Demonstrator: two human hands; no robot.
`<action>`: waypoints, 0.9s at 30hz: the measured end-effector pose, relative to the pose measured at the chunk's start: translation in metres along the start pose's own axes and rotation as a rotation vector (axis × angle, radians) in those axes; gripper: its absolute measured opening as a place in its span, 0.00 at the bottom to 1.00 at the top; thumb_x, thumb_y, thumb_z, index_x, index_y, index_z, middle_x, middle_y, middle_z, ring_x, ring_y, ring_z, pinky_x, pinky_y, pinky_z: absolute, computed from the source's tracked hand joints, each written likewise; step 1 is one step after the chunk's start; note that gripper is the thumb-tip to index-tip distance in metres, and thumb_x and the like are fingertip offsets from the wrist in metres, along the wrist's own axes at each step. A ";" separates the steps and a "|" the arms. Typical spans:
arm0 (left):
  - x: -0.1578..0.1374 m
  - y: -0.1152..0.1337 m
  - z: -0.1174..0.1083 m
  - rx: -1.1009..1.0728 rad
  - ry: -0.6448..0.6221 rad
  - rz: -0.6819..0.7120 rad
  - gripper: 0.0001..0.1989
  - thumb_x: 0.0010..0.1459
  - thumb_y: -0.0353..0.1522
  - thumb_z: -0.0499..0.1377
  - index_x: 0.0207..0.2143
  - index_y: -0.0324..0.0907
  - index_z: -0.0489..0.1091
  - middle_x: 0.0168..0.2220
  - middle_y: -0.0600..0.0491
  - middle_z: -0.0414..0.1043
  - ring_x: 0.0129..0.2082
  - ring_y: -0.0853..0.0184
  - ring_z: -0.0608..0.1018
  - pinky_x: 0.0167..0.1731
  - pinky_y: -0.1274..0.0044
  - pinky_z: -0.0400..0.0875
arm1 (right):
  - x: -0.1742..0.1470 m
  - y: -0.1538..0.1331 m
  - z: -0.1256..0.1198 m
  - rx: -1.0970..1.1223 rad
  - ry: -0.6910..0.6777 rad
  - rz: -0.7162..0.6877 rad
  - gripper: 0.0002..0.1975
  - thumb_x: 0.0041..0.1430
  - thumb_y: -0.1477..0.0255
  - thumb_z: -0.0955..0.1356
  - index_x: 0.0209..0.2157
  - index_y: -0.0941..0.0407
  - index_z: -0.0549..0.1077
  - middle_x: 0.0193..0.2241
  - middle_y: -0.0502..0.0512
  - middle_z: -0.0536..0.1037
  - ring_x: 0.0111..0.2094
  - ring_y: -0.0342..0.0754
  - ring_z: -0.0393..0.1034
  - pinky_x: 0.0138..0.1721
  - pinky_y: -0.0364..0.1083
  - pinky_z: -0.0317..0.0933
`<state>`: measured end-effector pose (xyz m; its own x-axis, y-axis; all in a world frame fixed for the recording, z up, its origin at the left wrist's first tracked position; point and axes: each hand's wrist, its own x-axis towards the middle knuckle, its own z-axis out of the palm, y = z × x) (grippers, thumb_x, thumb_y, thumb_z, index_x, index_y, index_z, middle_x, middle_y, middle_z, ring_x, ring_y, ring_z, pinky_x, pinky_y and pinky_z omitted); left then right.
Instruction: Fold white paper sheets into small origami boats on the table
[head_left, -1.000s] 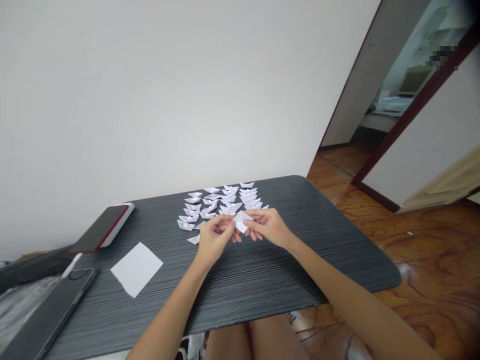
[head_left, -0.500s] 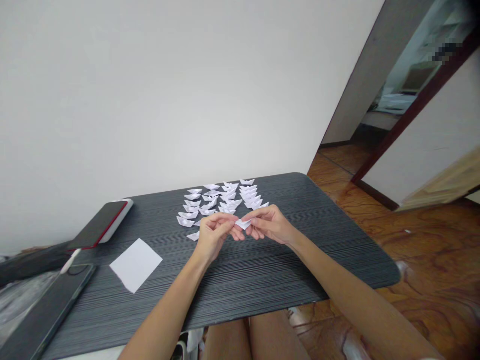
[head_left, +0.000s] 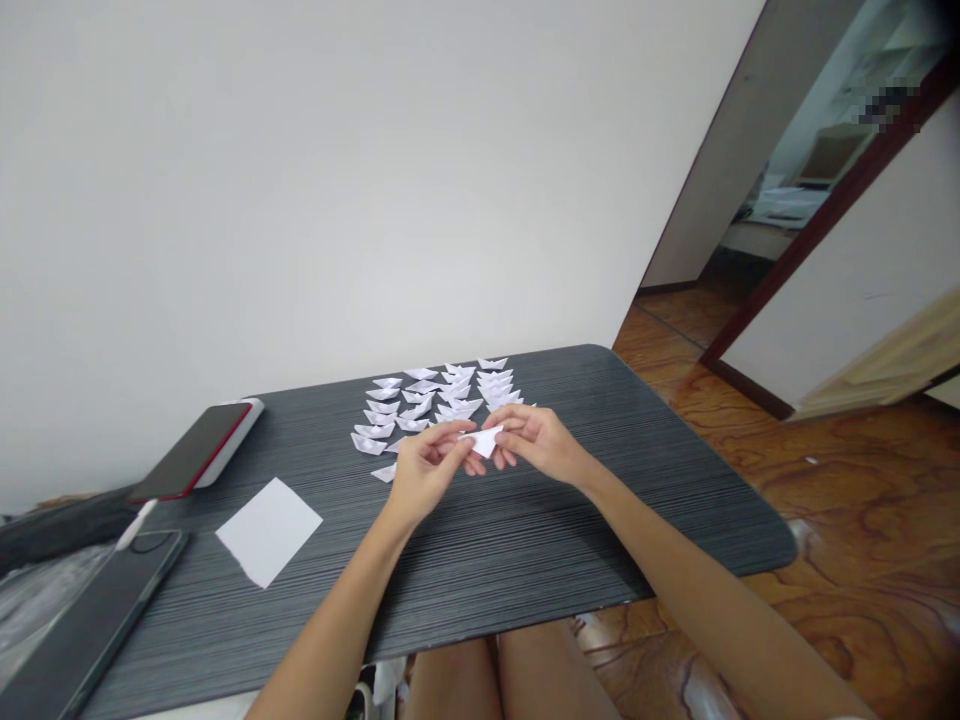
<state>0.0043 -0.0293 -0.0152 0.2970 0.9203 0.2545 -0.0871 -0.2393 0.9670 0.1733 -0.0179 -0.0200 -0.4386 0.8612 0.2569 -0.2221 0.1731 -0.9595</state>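
Dark tabletop, both forearms reaching in over its near edge, left hand and right hand raised above its middle, thumbs in front, fingers bent behind, each pinching one end of a small folded white paper.

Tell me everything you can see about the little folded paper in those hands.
The small white paper is folded, its visible part roughly triangular, narrowing toward the near side. It looks thin. The left hand and right hand pinch and partly cover its opposite ends above the dark table.
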 end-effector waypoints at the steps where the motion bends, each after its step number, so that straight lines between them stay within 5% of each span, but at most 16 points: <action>1: 0.000 0.000 -0.001 0.053 -0.011 0.014 0.12 0.49 0.31 0.57 0.36 0.34 0.68 0.21 0.51 0.73 0.20 0.69 0.75 0.23 0.77 0.71 | 0.001 0.000 0.000 -0.031 0.020 -0.007 0.08 0.49 0.72 0.66 0.33 0.61 0.68 0.19 0.50 0.72 0.19 0.38 0.65 0.20 0.38 0.57; 6: 0.000 0.000 -0.002 0.154 -0.064 0.066 0.11 0.49 0.31 0.57 0.36 0.34 0.71 0.21 0.51 0.73 0.21 0.69 0.75 0.24 0.77 0.71 | 0.003 0.001 0.000 -0.082 0.106 -0.026 0.07 0.50 0.71 0.66 0.28 0.62 0.69 0.15 0.49 0.70 0.15 0.37 0.62 0.16 0.38 0.55; 16: -0.002 0.000 0.007 0.097 0.023 0.021 0.11 0.51 0.32 0.55 0.32 0.34 0.72 0.18 0.52 0.72 0.16 0.70 0.73 0.19 0.79 0.70 | 0.002 0.002 0.006 -0.026 0.157 -0.011 0.06 0.47 0.74 0.66 0.26 0.63 0.70 0.13 0.48 0.69 0.13 0.38 0.62 0.14 0.38 0.53; 21: -0.002 -0.004 0.008 -0.050 0.070 0.002 0.11 0.49 0.30 0.57 0.36 0.35 0.70 0.19 0.53 0.73 0.16 0.68 0.74 0.17 0.78 0.70 | 0.002 0.003 0.007 -0.029 0.226 -0.034 0.07 0.47 0.75 0.65 0.28 0.63 0.73 0.11 0.47 0.68 0.12 0.37 0.60 0.13 0.37 0.51; 27: -0.001 -0.007 0.007 -0.242 0.072 -0.051 0.07 0.46 0.29 0.59 0.30 0.35 0.71 0.20 0.51 0.73 0.17 0.67 0.75 0.17 0.78 0.70 | 0.001 0.008 0.005 0.045 0.200 -0.082 0.05 0.47 0.77 0.65 0.26 0.61 0.74 0.14 0.48 0.71 0.13 0.37 0.63 0.12 0.36 0.52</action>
<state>0.0112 -0.0307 -0.0225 0.2395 0.9510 0.1956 -0.3009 -0.1188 0.9462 0.1667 -0.0182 -0.0268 -0.2370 0.9234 0.3018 -0.2903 0.2292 -0.9291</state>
